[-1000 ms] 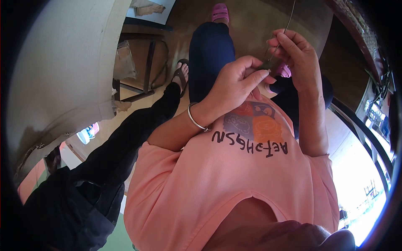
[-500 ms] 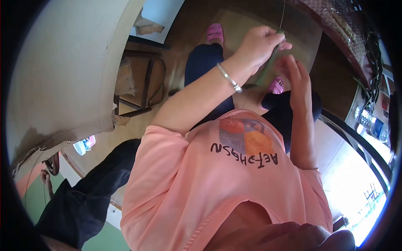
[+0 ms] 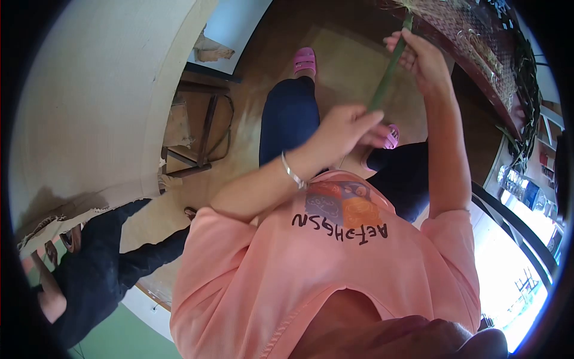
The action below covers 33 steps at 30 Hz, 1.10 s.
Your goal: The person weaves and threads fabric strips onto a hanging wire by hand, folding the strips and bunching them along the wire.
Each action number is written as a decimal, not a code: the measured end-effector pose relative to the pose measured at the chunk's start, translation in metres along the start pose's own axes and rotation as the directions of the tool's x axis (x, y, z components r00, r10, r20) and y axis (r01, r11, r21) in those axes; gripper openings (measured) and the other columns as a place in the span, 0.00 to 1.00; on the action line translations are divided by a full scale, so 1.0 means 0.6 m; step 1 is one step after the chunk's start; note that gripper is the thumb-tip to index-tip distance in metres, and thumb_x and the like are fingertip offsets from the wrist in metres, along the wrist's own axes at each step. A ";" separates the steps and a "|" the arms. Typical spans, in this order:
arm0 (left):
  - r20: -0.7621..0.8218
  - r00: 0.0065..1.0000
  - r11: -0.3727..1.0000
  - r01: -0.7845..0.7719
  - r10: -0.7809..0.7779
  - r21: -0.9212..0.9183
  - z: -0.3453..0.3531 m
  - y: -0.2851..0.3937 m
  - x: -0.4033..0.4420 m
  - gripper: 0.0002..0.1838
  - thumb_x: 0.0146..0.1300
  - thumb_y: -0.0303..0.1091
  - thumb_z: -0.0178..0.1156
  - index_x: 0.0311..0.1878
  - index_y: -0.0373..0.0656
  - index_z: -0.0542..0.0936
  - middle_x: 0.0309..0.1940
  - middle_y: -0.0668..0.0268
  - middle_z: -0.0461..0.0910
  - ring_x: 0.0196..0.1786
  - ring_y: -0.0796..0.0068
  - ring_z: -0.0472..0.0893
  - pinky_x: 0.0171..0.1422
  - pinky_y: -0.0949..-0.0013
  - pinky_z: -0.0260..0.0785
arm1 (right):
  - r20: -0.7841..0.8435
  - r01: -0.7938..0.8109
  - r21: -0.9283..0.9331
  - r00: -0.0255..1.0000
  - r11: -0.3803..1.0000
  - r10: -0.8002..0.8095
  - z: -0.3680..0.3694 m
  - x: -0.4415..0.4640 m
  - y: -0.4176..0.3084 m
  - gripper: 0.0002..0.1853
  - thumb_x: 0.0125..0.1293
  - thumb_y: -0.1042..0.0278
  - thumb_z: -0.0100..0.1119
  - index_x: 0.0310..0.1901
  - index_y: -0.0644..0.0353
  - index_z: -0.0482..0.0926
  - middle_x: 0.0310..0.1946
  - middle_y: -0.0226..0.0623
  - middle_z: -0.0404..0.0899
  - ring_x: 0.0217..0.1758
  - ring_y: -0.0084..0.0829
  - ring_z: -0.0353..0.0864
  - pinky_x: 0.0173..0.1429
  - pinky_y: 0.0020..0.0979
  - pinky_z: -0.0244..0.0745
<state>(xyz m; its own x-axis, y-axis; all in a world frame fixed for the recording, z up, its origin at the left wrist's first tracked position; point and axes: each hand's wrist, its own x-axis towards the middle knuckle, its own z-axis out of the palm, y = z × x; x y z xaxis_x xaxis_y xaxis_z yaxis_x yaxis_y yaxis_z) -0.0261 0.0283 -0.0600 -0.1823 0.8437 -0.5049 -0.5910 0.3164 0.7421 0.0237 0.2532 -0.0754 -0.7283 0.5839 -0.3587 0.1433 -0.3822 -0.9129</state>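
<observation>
A long green leaf strip runs slantwise between my two hands, above the floor in front of my knees. My right hand pinches its upper part between thumb and fingers, close to the edge of a woven surface. At the lower end, my left hand, with a silver bangle on its wrist, closes around the strip. The left fingers are a little blurred. Pale loose fibres show just beyond the strip's top end.
A red-edged woven surface with dark leaf strips stands at upper right. Near it are plastic bottles. A pale board fills the left, with a metal-legged stool beside it. Another person in dark trousers is at lower left.
My right hand has moved up and now grips the strip's upper part. My left hand has moved down and left to its lower end. The other person's legs have shifted left.
</observation>
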 end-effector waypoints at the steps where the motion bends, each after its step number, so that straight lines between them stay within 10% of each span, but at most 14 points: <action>1: -0.001 1.000 1.000 -0.003 0.003 0.002 0.005 -0.008 -0.014 0.17 0.68 0.39 0.53 0.45 0.31 0.77 0.37 0.55 0.82 0.33 0.72 0.82 0.43 0.78 0.72 | 0.002 0.003 0.000 1.000 1.000 -0.003 -0.010 0.023 -0.009 0.16 0.69 0.59 0.51 0.46 0.63 0.77 0.40 0.39 0.83 0.39 0.21 0.81 0.44 0.17 0.72; 11: -0.021 0.999 0.991 -0.038 0.036 -0.128 0.017 -0.003 0.000 0.14 0.68 0.34 0.50 0.45 0.30 0.76 0.29 0.56 0.81 0.30 0.73 0.81 0.39 0.79 0.72 | -0.054 -0.045 0.025 0.997 0.999 0.046 0.008 -0.019 -0.019 0.20 0.71 0.54 0.47 0.47 0.66 0.76 0.42 0.42 0.82 0.39 0.25 0.81 0.47 0.21 0.73; 13: -0.005 0.998 0.989 -0.064 0.064 -0.133 0.015 -0.005 0.010 0.14 0.68 0.34 0.50 0.44 0.30 0.76 0.28 0.57 0.81 0.29 0.73 0.81 0.38 0.79 0.71 | 0.178 0.105 -0.050 0.979 0.993 -0.094 0.025 -0.085 -0.023 0.22 0.70 0.51 0.47 0.45 0.66 0.76 0.39 0.42 0.82 0.35 0.24 0.80 0.44 0.19 0.72; 15: 0.005 0.998 0.986 -0.059 0.061 -0.156 0.016 -0.002 0.011 0.13 0.68 0.34 0.50 0.44 0.30 0.76 0.27 0.57 0.81 0.28 0.73 0.81 0.37 0.79 0.71 | -0.073 -0.116 -0.102 0.991 0.988 0.109 0.037 -0.092 0.013 0.21 0.69 0.50 0.49 0.43 0.64 0.77 0.35 0.40 0.82 0.33 0.22 0.78 0.41 0.17 0.69; 18: 0.040 0.999 0.977 -0.027 0.036 -0.212 0.017 0.006 0.009 0.13 0.68 0.33 0.50 0.42 0.30 0.75 0.25 0.59 0.80 0.27 0.74 0.80 0.36 0.80 0.70 | -0.037 -0.051 -0.044 0.998 0.998 0.049 0.057 -0.106 0.018 0.18 0.69 0.54 0.50 0.42 0.64 0.77 0.33 0.38 0.82 0.32 0.21 0.79 0.41 0.17 0.69; 23: -0.160 0.951 0.925 -0.203 0.264 0.321 0.020 -0.028 -0.005 0.13 0.68 0.34 0.49 0.43 0.30 0.75 0.24 0.63 0.79 0.26 0.77 0.78 0.35 0.80 0.69 | -0.067 0.012 -0.033 0.998 0.999 -0.015 0.042 -0.039 0.015 0.16 0.68 0.57 0.52 0.42 0.64 0.77 0.33 0.37 0.82 0.32 0.21 0.79 0.41 0.18 0.70; 33: 0.062 0.989 0.969 -0.122 0.138 -0.215 0.003 0.054 0.141 0.16 0.70 0.38 0.46 0.42 0.33 0.75 0.23 0.61 0.78 0.26 0.74 0.78 0.35 0.77 0.72 | -0.080 -0.131 -0.058 0.989 0.990 0.126 0.025 -0.023 -0.032 0.15 0.68 0.59 0.50 0.41 0.63 0.78 0.32 0.38 0.82 0.30 0.23 0.78 0.38 0.20 0.70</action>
<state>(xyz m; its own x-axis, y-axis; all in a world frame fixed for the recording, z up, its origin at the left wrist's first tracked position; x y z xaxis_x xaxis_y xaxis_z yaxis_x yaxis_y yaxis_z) -0.0596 0.1107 -0.0780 -0.2132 0.9044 -0.3697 -0.7193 0.1108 0.6858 0.0212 0.2415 -0.0500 -0.6488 0.5862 -0.4852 0.2760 -0.4130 -0.8679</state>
